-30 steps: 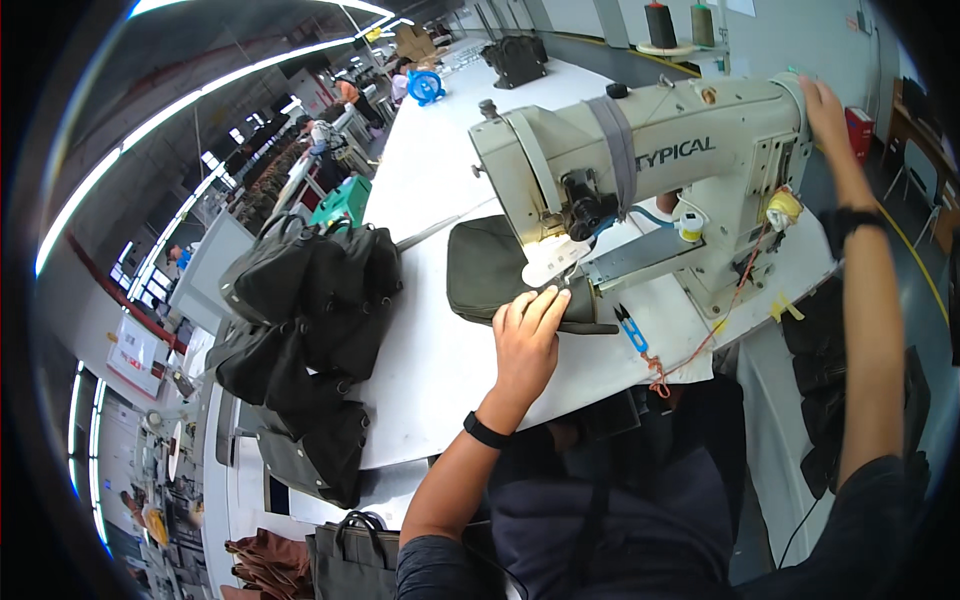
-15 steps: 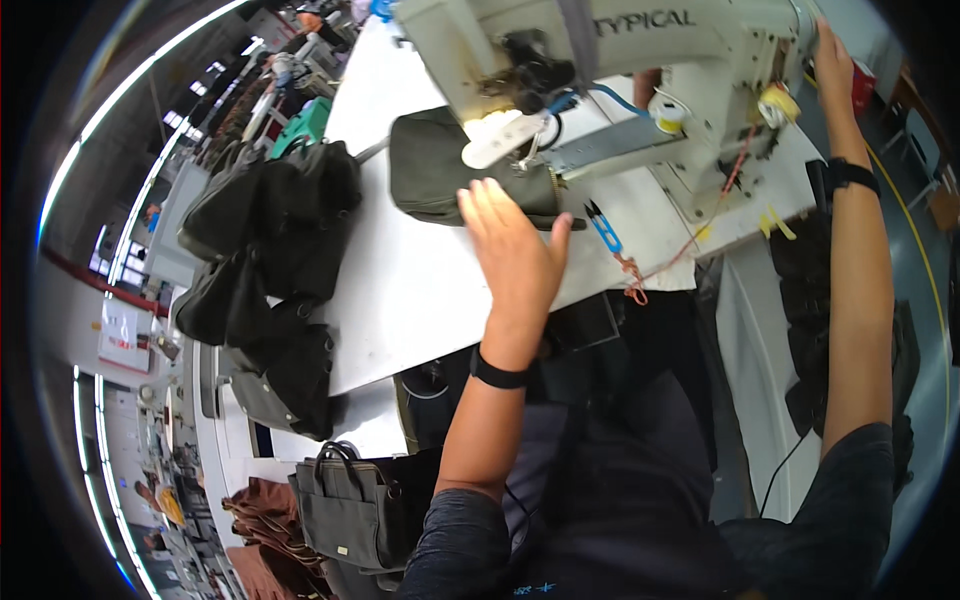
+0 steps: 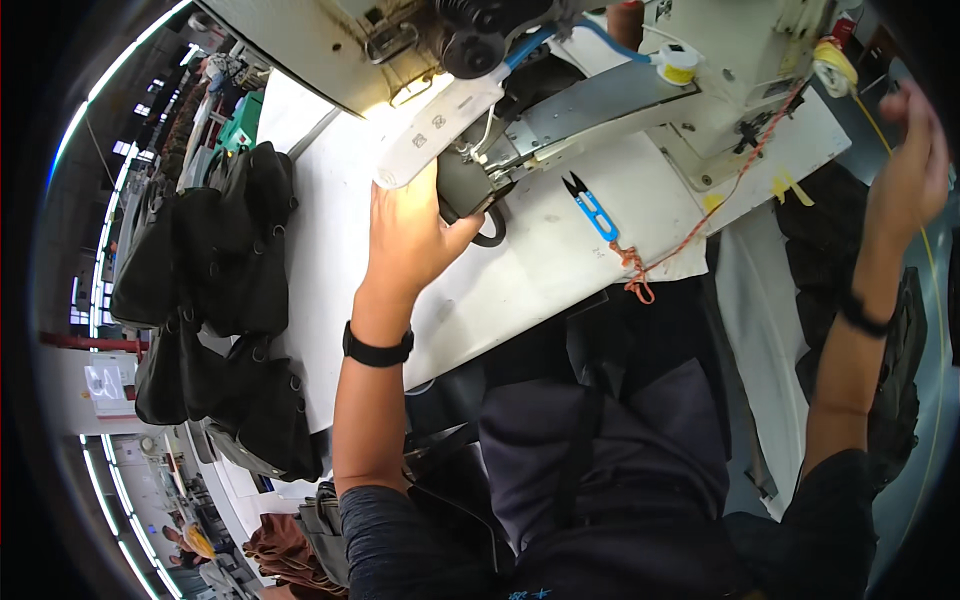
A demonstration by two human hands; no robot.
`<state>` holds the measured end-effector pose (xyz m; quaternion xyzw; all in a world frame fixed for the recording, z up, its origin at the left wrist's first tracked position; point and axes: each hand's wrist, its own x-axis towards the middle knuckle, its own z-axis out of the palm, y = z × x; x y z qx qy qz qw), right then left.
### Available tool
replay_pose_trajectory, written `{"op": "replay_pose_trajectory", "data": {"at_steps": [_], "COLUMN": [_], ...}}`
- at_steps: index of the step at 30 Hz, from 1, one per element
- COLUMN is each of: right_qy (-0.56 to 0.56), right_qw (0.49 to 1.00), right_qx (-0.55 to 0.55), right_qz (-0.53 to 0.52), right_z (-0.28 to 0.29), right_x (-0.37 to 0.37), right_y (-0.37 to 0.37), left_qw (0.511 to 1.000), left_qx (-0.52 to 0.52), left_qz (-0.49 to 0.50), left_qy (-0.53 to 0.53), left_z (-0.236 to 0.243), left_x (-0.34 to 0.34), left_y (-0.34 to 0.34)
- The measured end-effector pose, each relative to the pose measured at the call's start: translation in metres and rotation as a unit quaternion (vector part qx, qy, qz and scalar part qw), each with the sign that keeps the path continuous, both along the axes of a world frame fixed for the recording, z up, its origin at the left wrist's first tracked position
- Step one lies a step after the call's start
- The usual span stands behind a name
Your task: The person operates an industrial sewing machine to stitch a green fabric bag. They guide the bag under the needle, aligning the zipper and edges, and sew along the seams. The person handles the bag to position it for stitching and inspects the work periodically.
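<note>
At the sewing machine (image 3: 590,115), my left hand (image 3: 405,240) grips the near end of a dark green bag (image 3: 465,185). Its thumb lies along the bag's edge beside a dark strap loop (image 3: 492,228), while the fingertips pass behind the white lamp (image 3: 435,130). Much of the bag is hidden by the hand, lamp and machine head. My right hand (image 3: 912,165) is raised in the air at the far right, empty, its fingers stretched out and slightly blurred. Blue thread snips (image 3: 592,208) lie on the white table (image 3: 470,310), tied to an orange cord (image 3: 632,262).
Several dark bags (image 3: 215,250) are heaped along the table's left side. Brown bags (image 3: 290,550) sit at the lower left. A yellow-labelled thread spool (image 3: 676,66) stands on the machine's arm. Dark bags (image 3: 865,340) hang below right.
My view has come closer to the machine. My left hand has gone from lying flat on the bag to gripping its end, and the bag has turned. My right hand has left the machine's right end.
</note>
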<state>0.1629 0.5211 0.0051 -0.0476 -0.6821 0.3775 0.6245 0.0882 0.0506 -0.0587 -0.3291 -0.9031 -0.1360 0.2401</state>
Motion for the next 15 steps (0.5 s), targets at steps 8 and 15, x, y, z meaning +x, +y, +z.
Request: {"op": "replay_pose_trajectory", "data": {"at_steps": [8, 15], "right_qy": [-0.107, -0.122], "right_qw": [0.908, 0.877], "right_qx": [0.061, -0.063], "right_qz": [0.400, 0.461], "right_z": [-0.065, -0.065], "right_x": [-0.053, -0.075], "right_y": [-0.222, -0.269], "left_qw": [0.987, 0.974], "left_qx": [0.082, 0.220], "left_qz": [-0.024, -0.048], "left_qy": [0.137, 0.034], "left_z": [-0.017, -0.020], "left_x": [0.022, 0.023], "left_y": [0.005, 0.009]}}
